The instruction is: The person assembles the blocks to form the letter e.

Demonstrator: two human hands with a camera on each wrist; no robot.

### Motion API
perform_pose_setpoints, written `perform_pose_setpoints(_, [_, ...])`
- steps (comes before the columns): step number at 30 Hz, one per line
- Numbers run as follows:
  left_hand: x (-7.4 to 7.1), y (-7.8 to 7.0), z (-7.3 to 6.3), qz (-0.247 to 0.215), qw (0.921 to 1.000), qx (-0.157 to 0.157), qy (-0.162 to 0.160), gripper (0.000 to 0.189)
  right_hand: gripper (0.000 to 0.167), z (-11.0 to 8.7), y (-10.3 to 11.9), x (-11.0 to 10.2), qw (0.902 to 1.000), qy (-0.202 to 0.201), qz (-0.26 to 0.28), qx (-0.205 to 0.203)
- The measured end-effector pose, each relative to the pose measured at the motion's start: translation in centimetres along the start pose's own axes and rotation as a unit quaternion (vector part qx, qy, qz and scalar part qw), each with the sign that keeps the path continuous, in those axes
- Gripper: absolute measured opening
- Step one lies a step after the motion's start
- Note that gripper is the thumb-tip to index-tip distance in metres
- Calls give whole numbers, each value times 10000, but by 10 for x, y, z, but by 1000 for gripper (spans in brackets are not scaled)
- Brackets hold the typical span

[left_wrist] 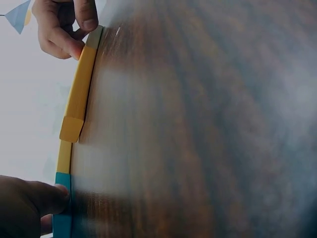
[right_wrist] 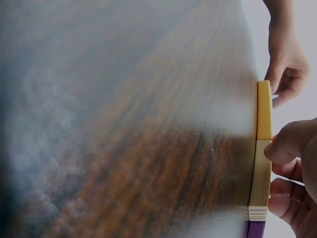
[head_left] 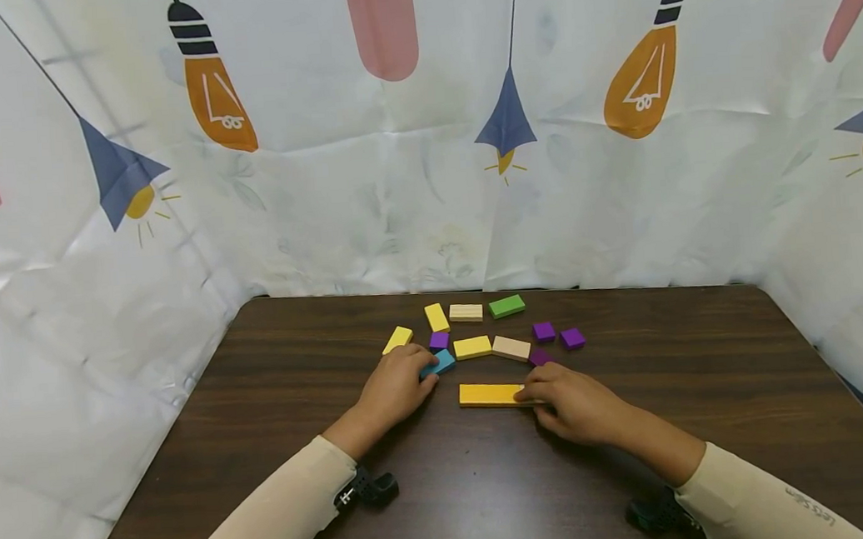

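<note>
In the head view my left hand (head_left: 394, 382) pinches a blue block (head_left: 441, 361) at the left of the group of blocks. To its right, nearer the person, a yellow-orange block (head_left: 485, 395) lies lengthwise. My right hand (head_left: 579, 403) is at this block's right end. From the right wrist, the thumb and fingers pinch a plain wooden block (right_wrist: 260, 171), which appears end to end with the yellow-orange block (right_wrist: 264, 109). In the head view, the fingers mostly hide that wooden block. A dark purple block (head_left: 539, 357) sits just behind the right hand.
Behind the hands lie several loose blocks: yellow (head_left: 472, 348), tan (head_left: 511, 347), purple (head_left: 544, 332) and green (head_left: 507, 305). A yellow block (head_left: 397, 339) touches or nearly touches the left hand. The dark wooden table (head_left: 295, 354) ends at a patterned cloth (head_left: 397, 205).
</note>
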State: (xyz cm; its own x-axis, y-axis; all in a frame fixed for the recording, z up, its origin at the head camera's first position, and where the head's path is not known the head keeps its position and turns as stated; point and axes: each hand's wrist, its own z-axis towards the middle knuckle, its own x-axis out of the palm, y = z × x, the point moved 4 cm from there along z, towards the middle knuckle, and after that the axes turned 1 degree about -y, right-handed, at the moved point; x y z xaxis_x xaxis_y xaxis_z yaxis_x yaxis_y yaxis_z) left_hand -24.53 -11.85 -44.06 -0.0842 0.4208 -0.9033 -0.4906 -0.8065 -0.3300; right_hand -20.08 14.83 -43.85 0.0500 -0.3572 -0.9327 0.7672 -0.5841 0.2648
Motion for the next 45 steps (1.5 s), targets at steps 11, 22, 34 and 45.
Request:
perform_pose_setpoints(11, [0, -2, 1, -4, 9998, -42, 192, 27, 24, -1, 0, 0, 10000, -79, -30, -50])
perform_pose_setpoints(22, [0, -3, 1, -27, 9996, -64, 276, 28, 23, -1, 0, 1, 9999, -77, -22, -62])
perform_pose_setpoints(34, [-1, -4, 2, 41, 9996, 9, 264, 30, 24, -1, -1, 1, 9999, -117, -35, -59])
perform_pose_setpoints(45, [-4, 0, 3, 96, 9987, -243, 441, 38, 24, -1, -2, 1, 9999, -117, 42, -40])
